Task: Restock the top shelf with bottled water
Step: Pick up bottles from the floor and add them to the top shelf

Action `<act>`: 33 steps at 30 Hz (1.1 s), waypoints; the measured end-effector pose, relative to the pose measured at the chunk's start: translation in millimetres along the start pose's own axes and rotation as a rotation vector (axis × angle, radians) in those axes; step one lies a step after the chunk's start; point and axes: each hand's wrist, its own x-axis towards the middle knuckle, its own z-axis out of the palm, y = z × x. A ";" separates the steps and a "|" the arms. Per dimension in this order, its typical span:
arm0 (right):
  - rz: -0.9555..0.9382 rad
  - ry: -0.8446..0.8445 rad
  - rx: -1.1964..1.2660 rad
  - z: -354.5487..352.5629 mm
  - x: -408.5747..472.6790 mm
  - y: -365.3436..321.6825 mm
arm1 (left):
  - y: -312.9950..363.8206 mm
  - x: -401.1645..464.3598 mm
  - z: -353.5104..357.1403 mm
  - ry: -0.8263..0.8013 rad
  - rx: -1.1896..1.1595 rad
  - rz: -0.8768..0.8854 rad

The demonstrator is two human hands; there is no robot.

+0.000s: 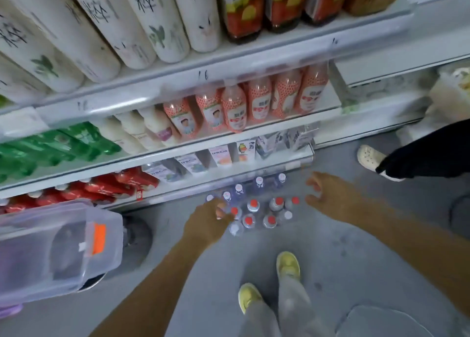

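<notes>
Clear plastic water bottles [256,207] stood upright on the grey concrete floor [208,280], long axes vertical, round caps facing up; some caps red, some white. Cluster sat just ahead of both hands, at the foot of the white metal shelving [229,57]. L hand [208,222] hung over the cluster's near-left edge, fingers curled down at a cap; blur, so can't tell if it gripped. R hand [328,197] was just right of the bottles, fingers loosely spread, holding nothing. Translucent plastic bin [58,250] well left of L hand.
</notes>
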 end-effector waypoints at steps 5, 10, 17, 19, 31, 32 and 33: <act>0.130 -0.171 -0.048 88.4 44.0 61.6 | -34.7 51.1 96.7 -0.109 0.026 -0.113; 0.176 -0.276 -0.058 169.8 90.7 116.9 | -58.1 104.8 183.2 -0.208 -0.010 -0.194; 0.143 -0.342 -0.043 253.2 154.3 157.2 | -71.8 177.5 275.6 -0.239 -0.038 -0.221; 0.111 -0.338 -0.067 271.9 167.9 160.9 | -76.3 192.9 293.2 -0.226 -0.050 -0.227; -0.027 -0.226 -0.320 333.1 223.6 154.0 | -130.3 211.7 322.6 0.237 -0.073 -0.413; -0.037 -0.217 -0.350 336.7 227.0 154.1 | -136.9 216.2 323.6 0.253 -0.078 -0.408; -0.049 -0.205 -0.380 340.5 229.9 154.9 | -142.7 221.4 324.4 0.238 -0.064 -0.387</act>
